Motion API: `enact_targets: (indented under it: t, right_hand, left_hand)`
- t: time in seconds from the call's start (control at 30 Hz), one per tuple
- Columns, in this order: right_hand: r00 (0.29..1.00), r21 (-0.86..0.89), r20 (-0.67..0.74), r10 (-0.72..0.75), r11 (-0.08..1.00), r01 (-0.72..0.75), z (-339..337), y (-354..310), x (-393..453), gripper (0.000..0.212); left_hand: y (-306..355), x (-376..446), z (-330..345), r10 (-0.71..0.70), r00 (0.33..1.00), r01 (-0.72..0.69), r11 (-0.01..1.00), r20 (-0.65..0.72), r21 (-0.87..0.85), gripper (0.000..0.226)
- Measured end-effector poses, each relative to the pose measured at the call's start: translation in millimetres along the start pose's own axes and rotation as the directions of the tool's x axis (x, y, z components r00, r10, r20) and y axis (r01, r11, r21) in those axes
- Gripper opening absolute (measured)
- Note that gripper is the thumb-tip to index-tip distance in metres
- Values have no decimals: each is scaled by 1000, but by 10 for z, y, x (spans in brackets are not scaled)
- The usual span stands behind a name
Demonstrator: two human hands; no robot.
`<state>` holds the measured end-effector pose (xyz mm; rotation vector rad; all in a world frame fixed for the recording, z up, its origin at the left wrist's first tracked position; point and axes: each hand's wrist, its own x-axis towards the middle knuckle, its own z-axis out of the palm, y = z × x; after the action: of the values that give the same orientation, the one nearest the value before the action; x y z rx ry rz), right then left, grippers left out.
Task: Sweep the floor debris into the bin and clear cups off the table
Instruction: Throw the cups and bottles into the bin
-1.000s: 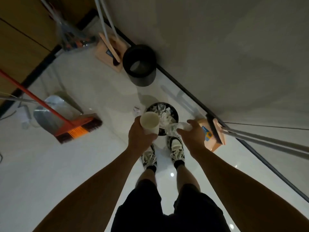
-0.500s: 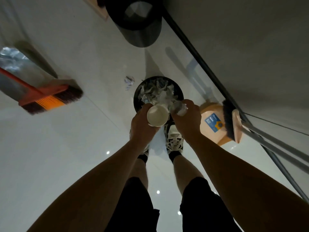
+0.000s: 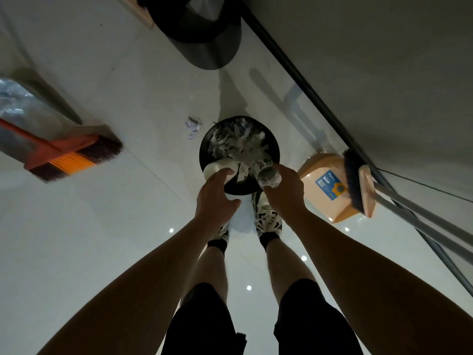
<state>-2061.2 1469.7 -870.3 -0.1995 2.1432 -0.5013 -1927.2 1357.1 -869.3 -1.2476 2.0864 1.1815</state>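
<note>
In the head view, the person stands on a pale glossy floor (image 3: 76, 239) and reaches both arms down toward a round black bin (image 3: 206, 149) in the middle of the frame, just in front of the shoes. The bin is full of crumpled paper scraps (image 3: 240, 142).

The left hand (image 3: 216, 198) is at the near left edge of the bin. Its fingers (image 3: 222, 175) are spread and relaxed, and the fingertips touch a white paper cup (image 3: 217, 166) that lies tilted on the scraps, at the inner rim of the bin. Whether they only touch the cup or lightly hold it, I cannot tell.

The right hand (image 3: 286, 190) is at the near right edge of the bin. Its fingers are curled around a clear plastic cup (image 3: 267, 175), which is above the bin rim with its bottom toward the camera.

One small scrap of paper (image 3: 193, 126) lies on the floor just beside the bin, to its upper left. An orange broom (image 3: 74, 157) rests at the left of the frame. At the right, a peach dustpan (image 3: 325, 185) with a dark brush (image 3: 352, 180) leans near the wall. A second black bin (image 3: 207, 47) lies at the upper middle of the frame.
</note>
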Motion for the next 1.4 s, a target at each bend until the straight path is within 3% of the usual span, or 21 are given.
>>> enact_targets:
  t: [0.2, 0.43, 0.63, 0.73, 0.93, 1.13, 1.27, 1.4]
  right_hand:
    - [995, -24, 92, 41, 999, -39, 102, 58, 2, 47]
    - [999, -47, 21, 24, 999, -23, 53, -175, -294, 51]
    - [997, -90, 0, -71, 993, 71, 313, -608, -424, 69]
    - [994, -97, -37, -99, 991, 95, 610, -898, -388, 69]
    - [992, -18, -117, -47, 999, 45, 1438, -1441, -253, 74]
    - [997, 50, -73, 28, 998, -24, 2444, -1492, 274, 76]
    - [995, -64, -84, 47, 997, -53, 3038, -1288, 1108, 84]
    - [991, -292, -115, 66, 951, -98, 3445, -1187, 1852, 89]
  left_hand:
    - [-89, -56, 19, -57, 998, 57, 998, 14, 5, 72]
    - [-80, -302, -385, -149, 987, 144, 987, -64, -72, 66]
    - [-264, -323, -726, -164, 976, 143, 978, -141, -153, 67]
    - [-491, -234, -956, -140, 975, 114, 981, -170, -157, 64]
    - [-1212, 178, -1509, -47, 994, 39, 996, -101, -81, 63]
    - [-1942, 932, -1601, 29, 998, -28, 999, -61, 16, 63]
    - [-2414, 1689, -1303, 80, 994, -74, 995, -80, 69, 64]
    - [-2734, 2352, -991, 201, 979, -191, 963, -37, 192, 62]
